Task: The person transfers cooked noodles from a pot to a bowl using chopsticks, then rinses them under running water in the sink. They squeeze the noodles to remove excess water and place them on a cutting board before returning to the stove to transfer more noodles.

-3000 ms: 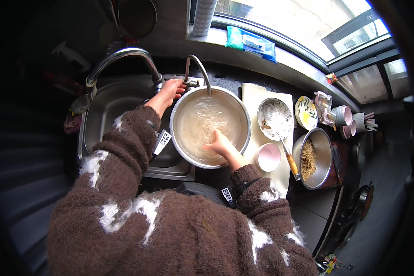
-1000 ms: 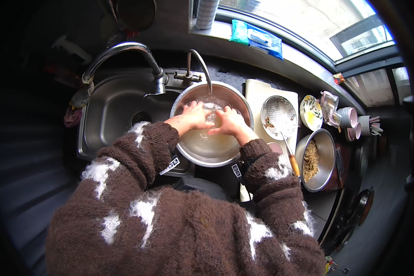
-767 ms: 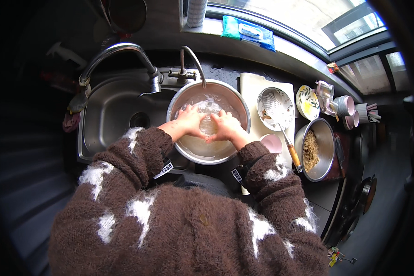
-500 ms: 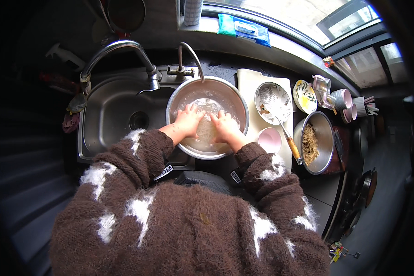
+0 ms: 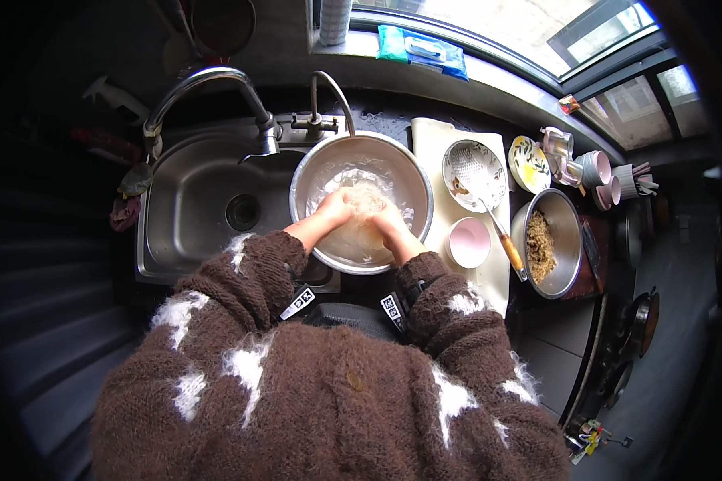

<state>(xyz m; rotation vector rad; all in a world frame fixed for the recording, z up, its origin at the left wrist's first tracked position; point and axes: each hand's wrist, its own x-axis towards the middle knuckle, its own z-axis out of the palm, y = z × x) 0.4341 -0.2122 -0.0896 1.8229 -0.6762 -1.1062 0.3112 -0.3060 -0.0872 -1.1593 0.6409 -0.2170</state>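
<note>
Large round stainless-steel bowl (image 5: 361, 200): stands at the right edge of the steel sink (image 5: 193, 208) under a thin curved spout (image 5: 333, 88), filled with cloudy water and pale thread-like strands (image 5: 365, 196). Left hand (image 5: 329, 212) and right hand (image 5: 389, 220): both sunk in the water, cupped together around the strands. Washing judged midway; water undrained, while a smaller steel bowl of brownish shreds (image 5: 547, 244) waits on the right.

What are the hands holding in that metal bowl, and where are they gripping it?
Both the left hand and the right hand gather a pale, stringy clump between them in the steel bowl, gripping its opposite sides.
</note>
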